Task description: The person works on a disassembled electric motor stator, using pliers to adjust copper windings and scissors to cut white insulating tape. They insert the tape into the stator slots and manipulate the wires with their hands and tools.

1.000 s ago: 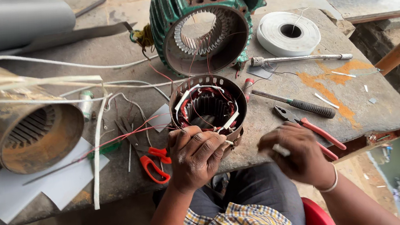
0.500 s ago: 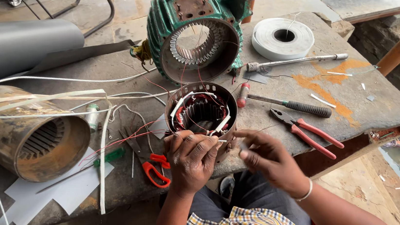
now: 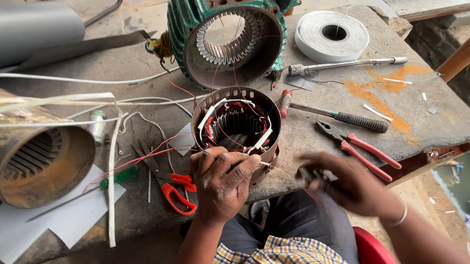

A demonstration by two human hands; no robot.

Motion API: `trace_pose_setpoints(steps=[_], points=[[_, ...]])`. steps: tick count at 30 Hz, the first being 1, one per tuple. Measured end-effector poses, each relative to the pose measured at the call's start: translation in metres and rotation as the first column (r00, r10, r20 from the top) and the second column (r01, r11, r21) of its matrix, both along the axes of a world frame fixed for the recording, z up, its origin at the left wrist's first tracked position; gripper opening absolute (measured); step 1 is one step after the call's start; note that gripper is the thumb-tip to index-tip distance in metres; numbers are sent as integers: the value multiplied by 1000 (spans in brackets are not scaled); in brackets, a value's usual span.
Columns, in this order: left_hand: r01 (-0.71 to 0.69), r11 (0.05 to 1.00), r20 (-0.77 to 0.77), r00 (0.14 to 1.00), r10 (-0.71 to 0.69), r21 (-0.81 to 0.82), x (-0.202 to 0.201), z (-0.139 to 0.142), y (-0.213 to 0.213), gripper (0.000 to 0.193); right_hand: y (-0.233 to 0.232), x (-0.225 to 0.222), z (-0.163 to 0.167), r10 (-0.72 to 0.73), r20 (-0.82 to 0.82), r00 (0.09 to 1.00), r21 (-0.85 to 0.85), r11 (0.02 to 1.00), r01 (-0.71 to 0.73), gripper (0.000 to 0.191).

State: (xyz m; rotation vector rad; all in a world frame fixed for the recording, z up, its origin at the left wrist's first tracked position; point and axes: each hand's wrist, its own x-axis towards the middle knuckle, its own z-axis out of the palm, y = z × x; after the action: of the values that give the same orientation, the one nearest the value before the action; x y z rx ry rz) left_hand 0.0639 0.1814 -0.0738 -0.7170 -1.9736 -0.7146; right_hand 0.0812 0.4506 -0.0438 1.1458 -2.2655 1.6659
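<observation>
— Hands first: what's the left hand [image 3: 223,180] doing?
— Fingers curled over the near rim of the small stator [image 3: 237,129], gripping it.
— Right hand [image 3: 348,183]?
— Blurred, just right of the stator; grip can't be told. Red-handled pliers [image 3: 357,148] lie beyond it on the tabletop [image 3: 326,129].

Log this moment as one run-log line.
left hand: grips small stator rim | right hand: off the bench edge, blurred, contents unclear | nearby: red-handled pliers, red scissors
</observation>
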Motion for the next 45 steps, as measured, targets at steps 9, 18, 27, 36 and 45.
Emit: trace_pose_setpoints(steps=[9,18,27,36,45], points=[[3,1000,39,999,-3,-1,-2,-6,-11,16,-25,-54,67,389,-735,556,592,767,246,38],[13,1000,59,998,-14,15,-7,-5,-8,17,-56,-66,76,563,-808,173,581,711,397,16],[7,1000,33,999,-7,0,-17,-15,-20,21,-46,-54,7,-60,-590,805,283,918,276,35],[25,1000,56,998,-24,-17,-21,-12,-17,19,-46,-50,-19,-57,-510,858,129,981,142,22],[-3,999,33,999,4,-47,-29,-16,-22,22,-37,-32,-105,-121,283,952,-168,971,173,33]])
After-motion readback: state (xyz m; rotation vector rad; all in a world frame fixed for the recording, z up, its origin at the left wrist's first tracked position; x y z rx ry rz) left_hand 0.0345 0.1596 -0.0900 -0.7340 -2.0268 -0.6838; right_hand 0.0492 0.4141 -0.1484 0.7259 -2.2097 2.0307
